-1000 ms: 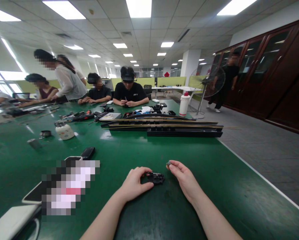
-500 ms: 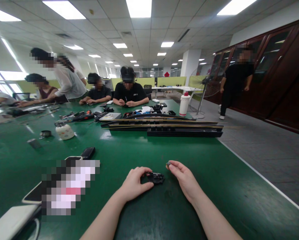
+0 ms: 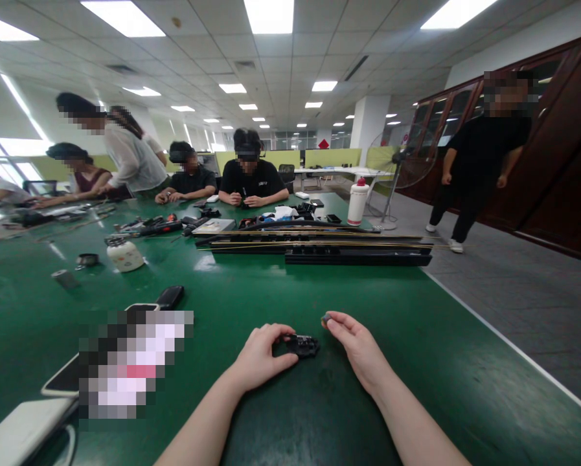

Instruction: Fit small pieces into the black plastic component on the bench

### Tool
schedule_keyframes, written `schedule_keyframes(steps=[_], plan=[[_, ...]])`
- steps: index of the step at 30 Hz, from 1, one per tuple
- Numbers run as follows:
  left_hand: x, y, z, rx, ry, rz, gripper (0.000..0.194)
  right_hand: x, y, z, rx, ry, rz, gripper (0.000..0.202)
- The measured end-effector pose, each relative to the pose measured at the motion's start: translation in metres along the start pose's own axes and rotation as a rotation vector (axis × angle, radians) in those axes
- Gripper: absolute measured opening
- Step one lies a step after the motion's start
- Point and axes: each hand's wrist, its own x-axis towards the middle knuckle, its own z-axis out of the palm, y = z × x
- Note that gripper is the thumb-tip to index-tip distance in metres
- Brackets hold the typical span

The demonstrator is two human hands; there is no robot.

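A small black part (image 3: 306,346) with an uneven, detailed top lies on the green table (image 3: 368,414) in front of me. My left hand (image 3: 263,355) grips its left end between thumb and fingers. To the right of the part, slightly raised, my right hand (image 3: 352,343) pinches a tiny grey piece (image 3: 326,318) between thumb and forefinger. The two hands are apart, and the grey piece does not touch the black part.
Long black rails (image 3: 358,259) with thin rods lie across the table ahead. A white bottle (image 3: 358,204) stands behind them. At left are a floral jar (image 3: 125,255), a metal cylinder (image 3: 65,279) and a tablet-like device (image 3: 59,378). Several people are around the table.
The standing person at the right has moved further right and looks nearer. My hands have hardly moved; the left still grips the black part, the right still pinches the grey piece.
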Motion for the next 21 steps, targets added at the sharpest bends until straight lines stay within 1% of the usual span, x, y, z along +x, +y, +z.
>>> schedule_keyframes(steps=[11,21], plan=[[0.0001,0.0,0.0002,0.001,-0.002,-0.002,0.038,0.0029,0.0035,-0.0012,0.003,-0.006,-0.01,0.036],[-0.0001,0.0001,0.0003,-0.002,0.003,0.0,0.037,0.0017,0.002,-0.0009,0.002,-0.013,-0.01,0.035]])
